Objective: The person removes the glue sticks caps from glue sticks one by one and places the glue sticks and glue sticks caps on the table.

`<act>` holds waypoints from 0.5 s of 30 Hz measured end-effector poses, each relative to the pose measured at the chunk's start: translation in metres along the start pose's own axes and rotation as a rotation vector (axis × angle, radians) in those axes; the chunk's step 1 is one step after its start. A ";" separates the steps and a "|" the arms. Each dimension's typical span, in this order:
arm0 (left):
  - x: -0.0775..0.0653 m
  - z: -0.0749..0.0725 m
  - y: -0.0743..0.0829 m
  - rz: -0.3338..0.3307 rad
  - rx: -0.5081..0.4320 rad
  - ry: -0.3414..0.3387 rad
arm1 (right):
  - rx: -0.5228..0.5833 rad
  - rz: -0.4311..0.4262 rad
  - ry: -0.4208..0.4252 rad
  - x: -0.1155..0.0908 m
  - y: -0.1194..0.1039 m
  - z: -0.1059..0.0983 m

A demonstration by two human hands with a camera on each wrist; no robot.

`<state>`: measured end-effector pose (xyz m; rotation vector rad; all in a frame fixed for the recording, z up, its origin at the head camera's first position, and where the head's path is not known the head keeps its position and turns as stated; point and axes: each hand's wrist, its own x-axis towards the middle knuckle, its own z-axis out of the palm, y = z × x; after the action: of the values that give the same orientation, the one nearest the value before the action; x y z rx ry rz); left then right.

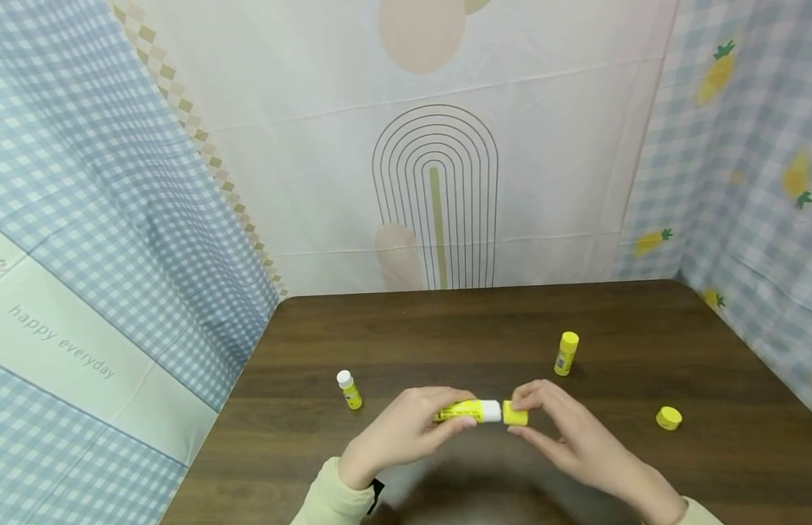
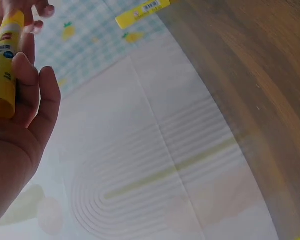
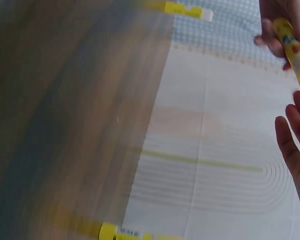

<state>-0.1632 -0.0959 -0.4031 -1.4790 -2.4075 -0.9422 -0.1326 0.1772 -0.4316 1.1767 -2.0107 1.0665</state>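
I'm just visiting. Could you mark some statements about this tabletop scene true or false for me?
1. The left hand holds a glue stick with its white end uncovered. True.
2. A white cap is in the right hand. False: the right hand holds a yellow cap.
3. A capped glue stick stands on the table. True.
4. Every glue stick wears a cap. False: a white-topped glue stick stands uncapped on the left of the head view.
5. The loose cap touches the capped glue stick. False: the loose cap sits apart from it.

Yellow glue stick [image 1: 461, 411], yellow cap [image 1: 515, 414]
Above the table [image 1: 432, 335], roughly parallel to its far edge, white end [image 1: 490, 411] facing cap.
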 end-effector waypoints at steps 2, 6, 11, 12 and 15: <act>-0.004 -0.005 -0.002 -0.039 -0.020 0.019 | -0.012 -0.008 0.037 -0.001 0.002 -0.006; -0.009 -0.014 -0.005 -0.074 -0.038 0.051 | -0.057 0.030 0.068 -0.005 0.004 -0.018; -0.009 -0.016 -0.005 -0.052 -0.032 0.063 | -0.081 0.064 0.056 -0.008 0.004 -0.023; -0.009 -0.016 -0.005 -0.047 -0.035 0.064 | -0.080 0.067 0.053 -0.008 0.004 -0.024; -0.010 -0.015 -0.005 -0.036 -0.035 0.066 | -0.079 0.076 0.047 -0.009 0.004 -0.024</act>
<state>-0.1648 -0.1136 -0.3979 -1.3971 -2.3903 -1.0297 -0.1298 0.2027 -0.4274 1.0326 -2.0562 1.0319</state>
